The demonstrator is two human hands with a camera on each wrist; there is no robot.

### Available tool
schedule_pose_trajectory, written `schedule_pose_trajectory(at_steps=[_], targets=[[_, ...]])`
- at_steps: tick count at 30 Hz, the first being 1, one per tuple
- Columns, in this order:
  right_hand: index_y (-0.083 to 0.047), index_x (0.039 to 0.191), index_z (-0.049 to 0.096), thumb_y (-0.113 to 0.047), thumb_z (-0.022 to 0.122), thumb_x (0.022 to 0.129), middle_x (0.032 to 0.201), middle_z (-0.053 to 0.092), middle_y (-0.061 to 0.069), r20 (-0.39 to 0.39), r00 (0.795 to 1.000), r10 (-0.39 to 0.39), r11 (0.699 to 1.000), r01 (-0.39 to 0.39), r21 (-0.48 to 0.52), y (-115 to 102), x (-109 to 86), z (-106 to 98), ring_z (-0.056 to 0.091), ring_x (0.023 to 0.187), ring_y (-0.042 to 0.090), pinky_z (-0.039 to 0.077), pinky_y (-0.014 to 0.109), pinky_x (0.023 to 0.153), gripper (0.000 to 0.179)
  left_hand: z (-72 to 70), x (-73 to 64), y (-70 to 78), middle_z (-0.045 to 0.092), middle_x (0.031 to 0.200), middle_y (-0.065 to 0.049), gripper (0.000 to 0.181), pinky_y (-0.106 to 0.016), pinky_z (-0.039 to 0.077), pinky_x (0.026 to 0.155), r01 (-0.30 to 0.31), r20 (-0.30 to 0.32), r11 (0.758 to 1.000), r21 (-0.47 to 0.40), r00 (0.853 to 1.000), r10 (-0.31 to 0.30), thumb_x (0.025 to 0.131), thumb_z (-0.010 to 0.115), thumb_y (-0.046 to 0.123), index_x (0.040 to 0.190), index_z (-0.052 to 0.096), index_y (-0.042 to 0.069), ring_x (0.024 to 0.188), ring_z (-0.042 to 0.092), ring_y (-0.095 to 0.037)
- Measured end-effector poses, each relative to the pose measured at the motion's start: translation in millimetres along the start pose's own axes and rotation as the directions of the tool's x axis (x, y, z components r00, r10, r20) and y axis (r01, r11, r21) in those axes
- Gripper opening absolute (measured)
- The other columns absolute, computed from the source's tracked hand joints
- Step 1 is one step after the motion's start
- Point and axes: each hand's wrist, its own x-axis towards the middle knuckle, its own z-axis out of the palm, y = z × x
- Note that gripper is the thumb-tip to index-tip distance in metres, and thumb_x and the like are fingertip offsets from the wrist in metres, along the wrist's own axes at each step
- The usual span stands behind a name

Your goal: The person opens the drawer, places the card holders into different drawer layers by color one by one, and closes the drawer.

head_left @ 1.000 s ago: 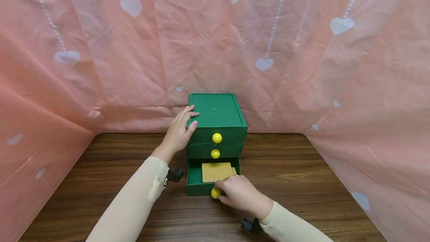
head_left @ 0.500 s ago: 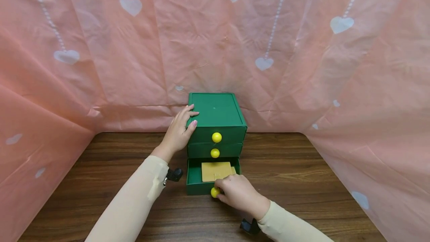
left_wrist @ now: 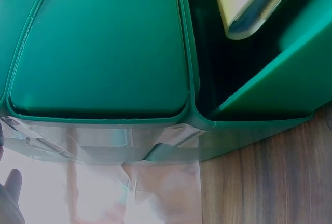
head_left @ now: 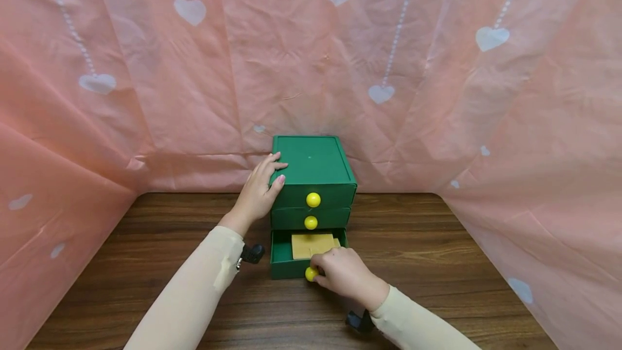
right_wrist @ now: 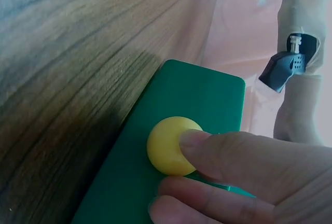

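Note:
A green cabinet (head_left: 313,158) with three drawers stands on the wooden table, its bottom drawer (head_left: 288,270) pulled out. My right hand (head_left: 347,274) pinches that drawer's yellow round knob (right_wrist: 168,146) between thumb and fingers. Inside the drawer lies a flat tan-yellow item (head_left: 312,246), partly hidden by the right hand; its kind is unclear, though the left wrist view shows its layered edge (left_wrist: 254,9). With its fingers extended, my left hand (head_left: 258,188) rests against the cabinet's upper left side and top edge. The upper two drawers are closed.
The wooden table (head_left: 437,274) extends to both sides and in front of the cabinet. Behind it and at the sides hangs a pink curtain (head_left: 301,69) with white hearts. A black wrist camera (head_left: 254,253) sits near the cabinet's left side.
The bottom drawer has slid slightly inward, and my right hand on its knob has moved a little away from me with it. My left hand has stayed in place.

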Motion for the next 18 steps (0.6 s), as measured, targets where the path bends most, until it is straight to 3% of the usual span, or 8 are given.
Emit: schedule_pose_trajectory(at_steps=[7, 18], targets=[[-0.018, 0.088, 0.072, -0.027, 0.082, 0.084, 0.075, 0.067, -0.007, -0.008, 1.000, 0.014, 1.000, -0.014, 0.018, 7.1, 5.3, 0.7, 0.052, 0.061, 0.004, 0.043, 0.024, 0.052, 0.014, 0.5, -0.3, -0.7, 0.031, 0.160, -0.008, 0.059, -0.058, 0.017, 0.118, -0.001, -0.003, 1.000, 0.001, 1.000, 0.001, 0.106, 0.029, 0.054, 0.141, 0.052, 0.011, 0.150, 0.020, -0.033], [-0.016, 0.090, 0.072, -0.026, 0.081, 0.084, 0.072, 0.065, -0.005, -0.100, 0.995, 0.010, 1.000, -0.013, -0.020, 20.1, 15.1, 9.1, 0.052, 0.061, 0.007, 0.041, 0.026, 0.050, 0.015, 0.6, 0.0, -0.1, 0.031, 0.161, -0.007, 0.058, -0.058, 0.016, 0.118, 0.003, -0.003, 1.000, 0.001, 1.000, -0.003, 0.106, 0.030, 0.053, 0.141, 0.051, 0.012, 0.151, 0.019, -0.029]])
